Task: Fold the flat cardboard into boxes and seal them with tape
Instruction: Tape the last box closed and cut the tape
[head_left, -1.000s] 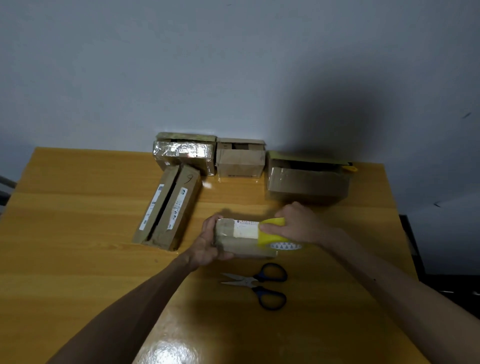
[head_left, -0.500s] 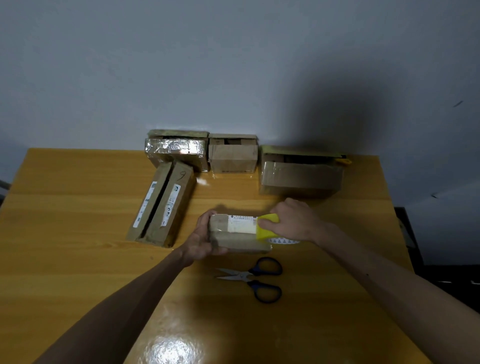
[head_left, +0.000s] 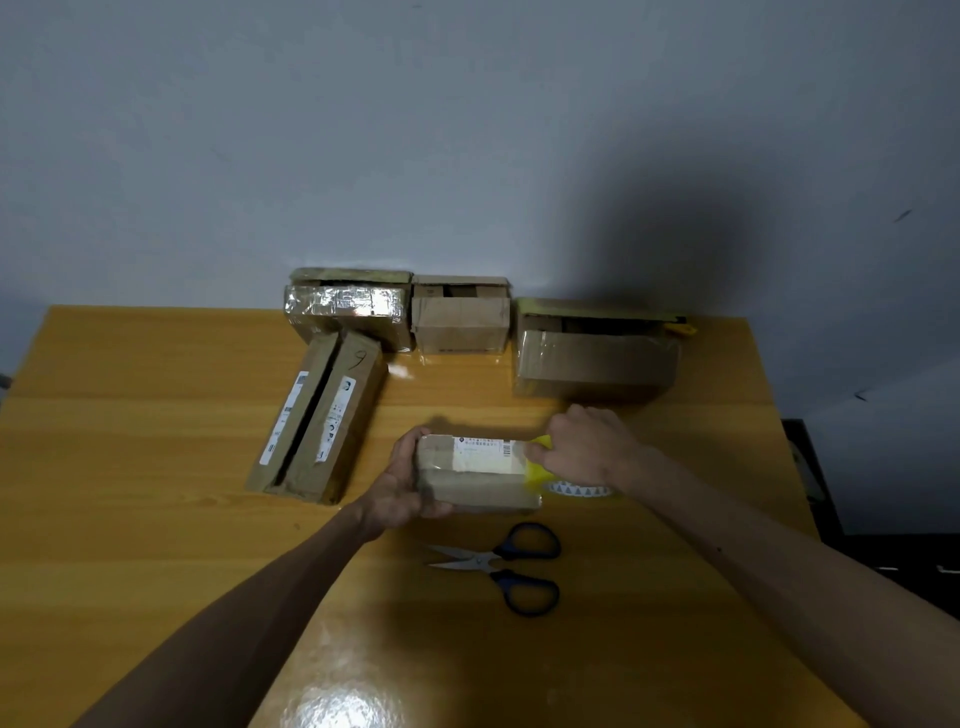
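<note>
A small brown cardboard box (head_left: 480, 480) with a white label on top sits mid-table. My left hand (head_left: 402, 480) grips its left end. My right hand (head_left: 584, 444) is at the box's right end, closed on a yellow tape roll (head_left: 540, 465) pressed against the box. A roll's patterned rim (head_left: 579, 489) shows under my right wrist. Blue-handled scissors (head_left: 511, 566) lie open on the table just in front of the box.
A long flat cardboard box (head_left: 319, 415) lies left of my hands. Three boxes line the wall: a shiny taped one (head_left: 345, 306), a small one (head_left: 460, 317) and a wide one (head_left: 597, 353). The wooden table (head_left: 130, 467) ends at the right near a dark gap.
Both hands and the small box have stayed in much the same place; the camera view has shifted slightly, and the right hand has moved a little along the box's right end.
</note>
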